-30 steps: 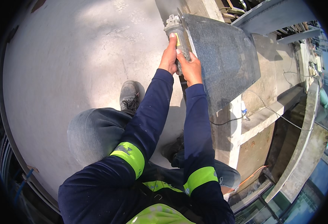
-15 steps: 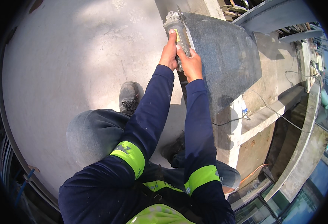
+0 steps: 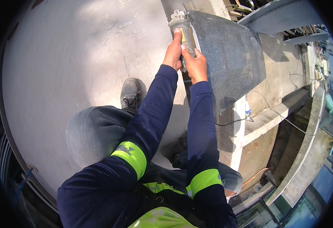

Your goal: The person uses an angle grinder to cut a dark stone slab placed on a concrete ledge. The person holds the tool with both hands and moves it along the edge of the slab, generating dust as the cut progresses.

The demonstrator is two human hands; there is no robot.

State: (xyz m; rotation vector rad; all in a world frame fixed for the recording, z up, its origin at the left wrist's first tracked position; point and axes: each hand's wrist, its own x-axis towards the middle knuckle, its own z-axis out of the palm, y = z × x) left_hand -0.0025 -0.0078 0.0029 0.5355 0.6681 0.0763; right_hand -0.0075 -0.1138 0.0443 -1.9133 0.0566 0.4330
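With both hands I hold a grey angle grinder [image 3: 184, 34], its head pointing away from me and its thin disc upright at the right side of the head. My left hand [image 3: 173, 51] wraps the body from the left, thumb lying along the top by a yellow label. Nearer the rear end, my right hand [image 3: 195, 64] grips it from the right, thumb on top. The disc stands at the left edge of a dark grey speckled stone slab [image 3: 231, 53]; whether it touches the edge I cannot tell. The palms hide the grinder's underside.
A pale concrete floor [image 3: 60, 76] spreads on the left, with my shoe [image 3: 131, 94] on it. A black cable [image 3: 233, 123] emerges beneath the slab. Concrete ledges [image 3: 267, 127] with drops between them lie at right. A large grey panel [image 3: 280, 15] stands at the far right.
The grinder has shifted very slightly to the right along with both hands. My grip on it looks the same, and the slab has stayed in place.
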